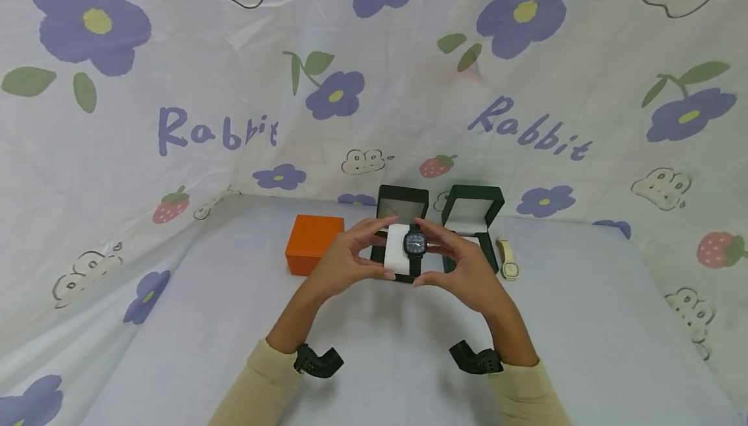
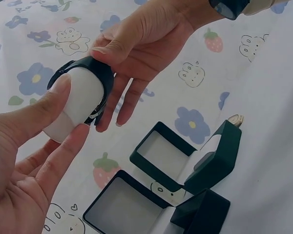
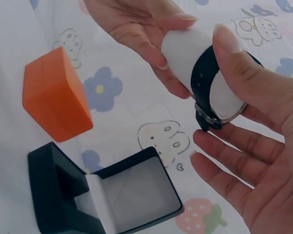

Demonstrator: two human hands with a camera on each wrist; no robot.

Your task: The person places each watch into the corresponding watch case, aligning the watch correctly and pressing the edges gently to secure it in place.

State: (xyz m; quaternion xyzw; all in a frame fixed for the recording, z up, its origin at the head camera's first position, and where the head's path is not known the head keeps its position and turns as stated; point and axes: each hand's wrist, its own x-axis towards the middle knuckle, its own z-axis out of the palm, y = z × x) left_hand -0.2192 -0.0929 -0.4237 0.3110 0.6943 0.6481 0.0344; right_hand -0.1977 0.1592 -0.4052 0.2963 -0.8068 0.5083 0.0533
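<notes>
A black-strapped watch [image 1: 415, 244] with a dark square-looking dial is wrapped around a white watch pillow [image 1: 396, 249], held above the table. My left hand [image 1: 349, 258] pinches the white pillow between thumb and fingers; the left wrist view shows its thumb on the pillow's side. From the other side my right hand [image 1: 467, 269] pinches the watch at its strap, thumb on top. Its buckle [image 3: 208, 117] appears fastened in the right wrist view. Just behind the hands, a dark watch box [image 1: 403, 202] stands with its lid up, partly hidden by them.
To the right, a green watch box [image 1: 474, 200] also stands open, its inside partly covered by my right hand. Beside it lies a gold watch [image 1: 508, 260]. An orange box [image 1: 313, 244] sits left of the dark one. Behind them hangs a printed white cloth [image 1: 403, 82].
</notes>
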